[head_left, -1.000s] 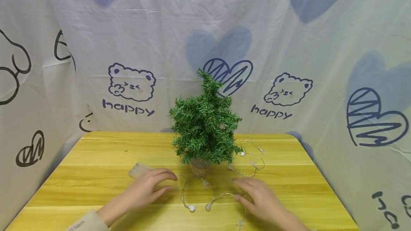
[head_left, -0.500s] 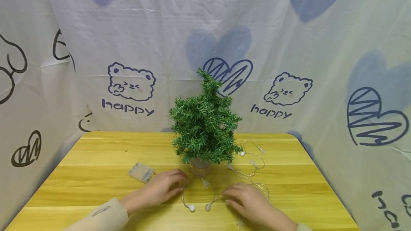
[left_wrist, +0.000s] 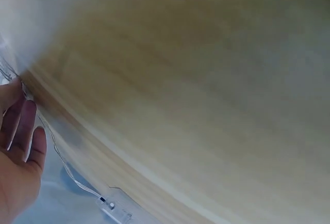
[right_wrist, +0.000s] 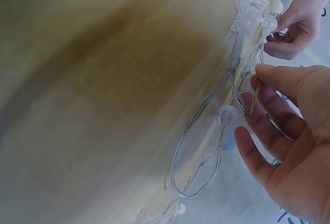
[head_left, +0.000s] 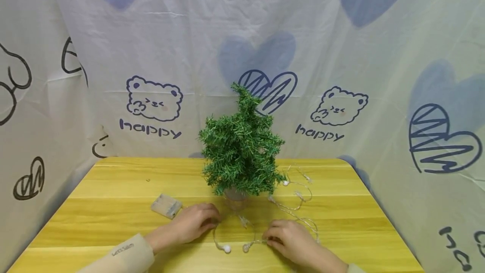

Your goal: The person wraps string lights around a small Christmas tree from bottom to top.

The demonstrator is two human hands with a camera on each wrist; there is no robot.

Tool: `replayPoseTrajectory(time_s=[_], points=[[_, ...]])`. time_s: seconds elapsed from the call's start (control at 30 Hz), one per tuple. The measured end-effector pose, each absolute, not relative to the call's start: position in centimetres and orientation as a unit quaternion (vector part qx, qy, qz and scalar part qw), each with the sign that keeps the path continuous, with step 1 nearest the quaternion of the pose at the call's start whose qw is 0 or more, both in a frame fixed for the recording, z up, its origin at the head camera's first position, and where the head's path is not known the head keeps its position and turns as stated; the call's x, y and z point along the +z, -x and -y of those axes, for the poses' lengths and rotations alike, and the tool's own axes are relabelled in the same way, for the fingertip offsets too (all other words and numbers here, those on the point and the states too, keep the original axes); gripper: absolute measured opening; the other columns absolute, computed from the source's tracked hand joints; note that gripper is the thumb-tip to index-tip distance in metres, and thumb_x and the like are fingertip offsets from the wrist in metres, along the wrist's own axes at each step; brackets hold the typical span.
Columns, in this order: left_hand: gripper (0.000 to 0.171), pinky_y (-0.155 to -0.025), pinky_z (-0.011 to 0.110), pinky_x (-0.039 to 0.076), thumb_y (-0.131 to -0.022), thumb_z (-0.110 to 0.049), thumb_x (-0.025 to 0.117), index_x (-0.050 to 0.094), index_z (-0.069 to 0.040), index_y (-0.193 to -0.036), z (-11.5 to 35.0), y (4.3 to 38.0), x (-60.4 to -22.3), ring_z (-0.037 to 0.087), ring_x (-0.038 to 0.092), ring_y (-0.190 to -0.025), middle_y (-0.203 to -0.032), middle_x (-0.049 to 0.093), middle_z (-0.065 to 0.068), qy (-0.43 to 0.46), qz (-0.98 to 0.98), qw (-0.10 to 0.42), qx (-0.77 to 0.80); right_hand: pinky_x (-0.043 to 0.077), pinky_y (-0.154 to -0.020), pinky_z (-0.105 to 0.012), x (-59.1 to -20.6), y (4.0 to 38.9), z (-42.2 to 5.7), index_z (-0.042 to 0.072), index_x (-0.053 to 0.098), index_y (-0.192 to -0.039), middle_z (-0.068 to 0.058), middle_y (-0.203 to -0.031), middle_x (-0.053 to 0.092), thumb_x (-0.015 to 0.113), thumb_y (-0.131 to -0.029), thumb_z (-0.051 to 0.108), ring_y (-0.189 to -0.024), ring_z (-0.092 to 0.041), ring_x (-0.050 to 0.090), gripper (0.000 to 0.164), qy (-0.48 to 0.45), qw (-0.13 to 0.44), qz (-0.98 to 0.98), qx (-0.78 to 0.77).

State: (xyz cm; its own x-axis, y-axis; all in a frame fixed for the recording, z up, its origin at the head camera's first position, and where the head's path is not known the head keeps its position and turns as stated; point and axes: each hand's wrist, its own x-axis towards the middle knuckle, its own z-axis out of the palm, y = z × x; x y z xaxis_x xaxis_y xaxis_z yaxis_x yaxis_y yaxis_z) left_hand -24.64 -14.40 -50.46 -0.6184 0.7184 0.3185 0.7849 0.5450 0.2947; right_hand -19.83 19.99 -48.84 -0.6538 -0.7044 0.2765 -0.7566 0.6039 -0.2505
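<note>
A string of clear wire lights lies across the table, with a white bulb [head_left: 227,248] and a clear bulb [head_left: 246,247] in front of the tree. My left hand [head_left: 195,223] pinches the wire [left_wrist: 58,153] a short way from the transparent battery box [head_left: 166,205]. To the right, my right hand [head_left: 295,239] grips another stretch of wire [right_wrist: 259,91] between thumb and forefinger, its other fingers loosely bent. A clear star-shaped light [right_wrist: 251,8] shows in the right wrist view. The small green artificial tree [head_left: 242,151] stands upright behind both hands, its base partly shaded.
More of the light string [head_left: 299,197] trails in loops to the right of the tree. The yellow wood-grain table [head_left: 113,184] is enclosed by a printed white cloth [head_left: 212,20] behind and at both sides.
My left hand has moved right and taken hold of the wire, uncovering the battery box. My right hand has shifted slightly left, and a wire loop now shows behind it. The tree has stayed put.
</note>
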Motion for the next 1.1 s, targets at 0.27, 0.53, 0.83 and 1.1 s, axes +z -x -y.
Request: replayPoseTrajectory(time_s=[0.27,0.53,0.83,1.1], points=[[0.012,-0.082,0.024,0.058,-0.092,-0.008,0.079,0.076,-0.017,-0.099,14.7,24.9,-50.8,0.006,0.067,-0.093,-0.103,0.07,-0.008,0.46,0.855,0.075,-0.227,0.058,-0.076,-0.022,-48.9,19.8,-20.1,0.018,0.08,-0.098,0.01,-0.095,0.07,0.081,-0.09,0.008,-0.087,-0.004,0.067,0.012,-0.409,0.092,0.889,0.183],[0.01,-0.084,0.021,0.057,-0.09,-0.009,0.079,0.076,-0.017,-0.093,15.2,25.0,-50.4,0.005,0.066,-0.094,-0.102,0.069,-0.007,0.498,0.837,0.071,-0.214,0.059,-0.074,-0.027,-49.1,20.0,-20.7,0.019,0.079,-0.096,0.01,-0.095,0.07,0.081,-0.091,0.01,-0.085,-0.004,0.067,0.011,-0.402,0.115,0.89,0.182],[0.009,-0.09,0.023,0.056,-0.088,-0.016,0.081,0.076,-0.018,-0.096,15.9,25.0,-50.2,0.006,0.065,-0.1,-0.11,0.067,-0.003,0.525,0.824,0.045,-0.207,0.058,-0.07,-0.025,-49.2,20.2,-21.2,0.018,0.079,-0.096,0.01,-0.093,0.069,0.081,-0.09,0.009,-0.082,-0.003,0.066,0.012,-0.39,0.132,0.894,0.177],[0.01,-0.088,0.022,0.056,-0.088,-0.018,0.081,0.072,-0.018,-0.088,15.8,24.5,-50.1,0.007,0.064,-0.098,-0.11,0.066,-0.002,0.529,0.829,0.081,-0.162,0.056,-0.066,-0.022,-48.9,20.4,-21.2,0.016,0.075,-0.094,0.008,-0.092,0.066,0.079,-0.09,0.004,-0.079,-0.004,0.065,0.013,-0.369,0.137,0.898,0.198]])
